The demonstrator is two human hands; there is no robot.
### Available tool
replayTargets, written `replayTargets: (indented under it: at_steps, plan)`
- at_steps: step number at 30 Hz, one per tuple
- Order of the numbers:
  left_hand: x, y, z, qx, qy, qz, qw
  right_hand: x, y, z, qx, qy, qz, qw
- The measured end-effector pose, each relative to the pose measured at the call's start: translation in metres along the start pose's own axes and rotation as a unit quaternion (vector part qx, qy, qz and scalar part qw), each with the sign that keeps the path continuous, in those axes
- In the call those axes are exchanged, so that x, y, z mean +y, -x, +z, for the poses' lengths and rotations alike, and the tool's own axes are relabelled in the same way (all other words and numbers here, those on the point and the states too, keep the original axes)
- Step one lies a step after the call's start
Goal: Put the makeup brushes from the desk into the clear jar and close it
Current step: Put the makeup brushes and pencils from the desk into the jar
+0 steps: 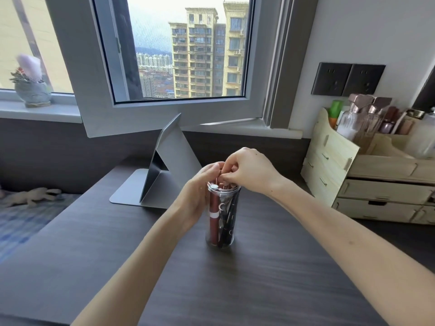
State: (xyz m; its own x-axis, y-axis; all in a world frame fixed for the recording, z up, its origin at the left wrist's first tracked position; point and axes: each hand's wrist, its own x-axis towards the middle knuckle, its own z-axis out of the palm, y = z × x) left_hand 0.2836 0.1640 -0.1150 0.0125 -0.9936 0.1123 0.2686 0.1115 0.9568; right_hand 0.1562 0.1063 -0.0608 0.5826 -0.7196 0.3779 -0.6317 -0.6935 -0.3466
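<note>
A tall clear jar [221, 231] stands upright in the middle of the dark desk [117, 255]. Inside it are several makeup brushes [227, 217] with black handles and a dark red tube with a white band [213, 220]. My left hand [199, 196] wraps around the jar's upper left side. My right hand [247, 170] hovers over the open mouth, fingers pinched on the tops of the brushes sticking out. No lid is visible.
A grey folding stand [162, 175] sits just behind the jar. A wooden drawer organiser [367, 175] with bottles stands at the right. An open window frame [164, 114] juts over the desk's back. A bed with a plush toy [30, 196] lies left.
</note>
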Motion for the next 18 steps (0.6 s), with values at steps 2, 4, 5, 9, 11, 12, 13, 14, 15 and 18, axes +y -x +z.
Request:
replayTargets:
  at_steps: [2, 4, 5, 9, 11, 12, 13, 14, 15, 18]
  plan:
    - [-0.005, 0.003, -0.011, -0.029, -0.031, -0.005, 0.999, -0.002, -0.002, 0.002, 0.005, 0.004, 0.007, 1.0]
    - [-0.013, 0.006, -0.016, -0.042, -0.124, 0.008, 0.991, 0.001, 0.0, 0.0, 0.007, -0.054, 0.016, 0.998]
    - [-0.019, 0.007, -0.017, -0.034, -0.171, 0.023, 0.984, 0.004, 0.002, -0.002, 0.015, -0.1, 0.027, 0.994]
    - [-0.027, 0.01, -0.014, 0.04, -0.157, 0.068, 0.984, 0.018, 0.015, -0.006, 0.066, -0.25, 0.078, 0.963]
    - [-0.026, 0.01, -0.01, 0.057, -0.11, 0.055, 0.991, 0.023, 0.023, -0.008, 0.055, -0.279, 0.091, 0.954]
    - [-0.026, 0.01, -0.008, 0.059, -0.122, 0.056, 0.989, 0.025, 0.026, -0.008, 0.046, -0.275, 0.09, 0.956]
    - [-0.025, 0.01, -0.005, 0.065, -0.155, 0.067, 0.983, 0.026, 0.028, -0.008, 0.037, -0.267, 0.087, 0.959]
    - [-0.024, 0.01, -0.002, 0.074, -0.193, 0.084, 0.975, 0.028, 0.031, -0.008, 0.031, -0.259, 0.085, 0.962]
    - [-0.026, 0.01, -0.002, 0.087, -0.201, 0.094, 0.971, 0.029, 0.033, -0.008, 0.027, -0.258, 0.088, 0.962]
    - [-0.022, 0.011, 0.0, 0.108, -0.13, 0.072, 0.983, 0.034, 0.041, -0.009, 0.026, -0.256, 0.104, 0.961]
